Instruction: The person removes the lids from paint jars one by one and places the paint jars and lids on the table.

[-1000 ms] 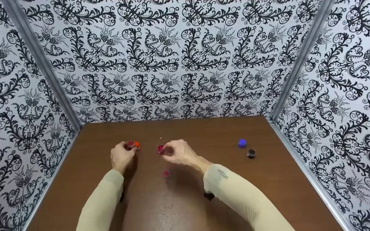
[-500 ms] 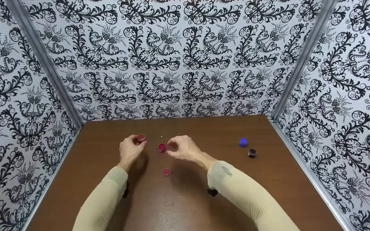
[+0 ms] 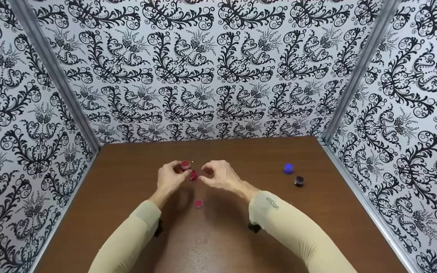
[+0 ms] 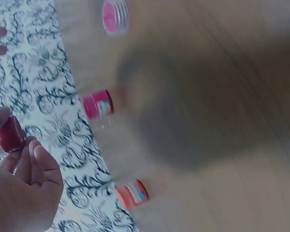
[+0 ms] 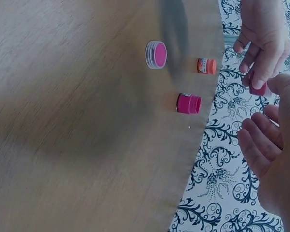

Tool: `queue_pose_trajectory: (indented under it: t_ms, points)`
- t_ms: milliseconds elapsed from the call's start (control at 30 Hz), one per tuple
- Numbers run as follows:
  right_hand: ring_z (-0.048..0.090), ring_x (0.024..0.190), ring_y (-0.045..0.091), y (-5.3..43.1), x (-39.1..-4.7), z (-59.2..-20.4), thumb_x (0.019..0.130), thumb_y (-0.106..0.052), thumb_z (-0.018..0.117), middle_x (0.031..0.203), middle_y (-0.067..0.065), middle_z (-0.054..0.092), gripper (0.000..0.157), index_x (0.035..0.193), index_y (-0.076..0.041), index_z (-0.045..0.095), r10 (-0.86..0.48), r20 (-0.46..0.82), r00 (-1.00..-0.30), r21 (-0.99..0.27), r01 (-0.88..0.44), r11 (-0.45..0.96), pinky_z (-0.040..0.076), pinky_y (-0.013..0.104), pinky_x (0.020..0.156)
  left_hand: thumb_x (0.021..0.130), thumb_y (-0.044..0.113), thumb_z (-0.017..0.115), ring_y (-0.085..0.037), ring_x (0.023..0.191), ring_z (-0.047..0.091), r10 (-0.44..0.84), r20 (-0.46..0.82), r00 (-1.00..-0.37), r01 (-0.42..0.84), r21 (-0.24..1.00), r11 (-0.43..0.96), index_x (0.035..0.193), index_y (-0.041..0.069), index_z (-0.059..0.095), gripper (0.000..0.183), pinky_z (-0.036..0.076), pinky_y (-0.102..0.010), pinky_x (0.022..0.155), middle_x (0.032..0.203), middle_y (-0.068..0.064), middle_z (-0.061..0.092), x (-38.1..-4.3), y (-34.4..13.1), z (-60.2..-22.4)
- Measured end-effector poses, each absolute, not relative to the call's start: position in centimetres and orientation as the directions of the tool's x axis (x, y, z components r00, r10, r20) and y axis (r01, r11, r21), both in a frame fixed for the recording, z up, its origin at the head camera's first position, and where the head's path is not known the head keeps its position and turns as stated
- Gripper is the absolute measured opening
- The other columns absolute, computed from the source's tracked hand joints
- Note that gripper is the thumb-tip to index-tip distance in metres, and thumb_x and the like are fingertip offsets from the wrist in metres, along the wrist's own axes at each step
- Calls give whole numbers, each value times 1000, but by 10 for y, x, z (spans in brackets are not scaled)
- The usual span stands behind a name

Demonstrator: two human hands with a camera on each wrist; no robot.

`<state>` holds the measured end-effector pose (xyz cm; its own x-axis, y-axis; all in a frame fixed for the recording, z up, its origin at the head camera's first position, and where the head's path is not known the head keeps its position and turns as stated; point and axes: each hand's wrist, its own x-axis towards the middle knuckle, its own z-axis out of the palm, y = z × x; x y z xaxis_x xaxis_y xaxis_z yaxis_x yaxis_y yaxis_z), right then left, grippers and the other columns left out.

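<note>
The left hand [image 3: 171, 178] pinches a dark red paint jar [image 4: 10, 134] by its sides above the counter [image 3: 222, 250], seemingly to leave its top [image 3: 185, 163] exposed near the right hand [image 3: 221, 174], whose empty fingers curve loosely apart.

My feeds give me a deep red jar [image 4: 10, 134], a magenta jar [image 5: 188, 104] and an orange jar [image 5: 206, 66] with a whitish label, plus a lid [image 5: 156, 54] that is bright pink on its face and clear round the rim. In the head view I also pick out a violet-blue jar [image 3: 288, 168] and a black jar [image 3: 299, 181] — both on a brown table [image 3: 211, 239] with wood grain. The walls [image 3: 237, 76] carry black scrolls and floral sprays on white, between grey posts [image 3: 57, 76] — and I see pale cream sleeves [image 3: 127, 237], one with dark lettering [image 3: 272, 203].
</note>
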<state>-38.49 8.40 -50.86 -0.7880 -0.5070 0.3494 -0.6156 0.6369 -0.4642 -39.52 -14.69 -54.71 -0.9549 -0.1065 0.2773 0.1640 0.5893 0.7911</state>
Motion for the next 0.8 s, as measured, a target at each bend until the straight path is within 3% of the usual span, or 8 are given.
queue_pose_trajectory:
  t_ms: [167, 400, 500, 667, 800]
  points:
    - [81, 92, 25, 88, -386, -509, 97, -25, 83, 106, 14, 86, 30, 119, -3, 83, -493, 392, -777, -470, -630, 618, 67, 37, 86, 90, 24, 93, -17, 85, 78, -68, 268, -961, 184, 803, 567, 113, 15, 87, 26, 59, -31, 78, 96, -5, 87, -389, -135, -543]
    - [83, 92, 32, 96, -385, -507, 99, -22, 81, 105, 15, 86, 28, 118, -1, 82, -474, 443, -761, -527, -649, 549, 68, 47, 85, 89, 24, 93, -23, 90, 80, -21, 309, -951, 245, 792, 559, 116, 12, 87, 30, 64, -39, 84, 101, -7, 87, -381, -121, -539]
    - [83, 93, 34, 99, -384, -506, 100, -24, 82, 107, 16, 86, 31, 120, 0, 82, -470, 443, -763, -538, -646, 541, 69, 48, 87, 89, 26, 94, -19, 87, 78, -7, 311, -950, 257, 796, 547, 115, 13, 88, 30, 64, -36, 82, 99, -6, 87, -378, -115, -541]
    - [83, 91, 28, 104, -382, -509, 100, -27, 84, 106, 14, 86, 30, 119, -4, 83, -454, 458, -764, -523, -645, 557, 69, 40, 86, 89, 24, 94, -12, 80, 72, 25, 313, -949, 278, 801, 530, 111, 12, 88, 26, 60, -28, 76, 92, -5, 85, -374, -106, -543]
    - [83, 89, 29, 109, -379, -515, 99, -24, 86, 104, 14, 86, 28, 117, -4, 84, -441, 468, -766, -545, -643, 538, 69, 40, 83, 89, 21, 93, -14, 79, 73, 45, 325, -945, 300, 801, 519, 110, 11, 88, 24, 58, -23, 73, 90, -5, 84, -371, -99, -543]
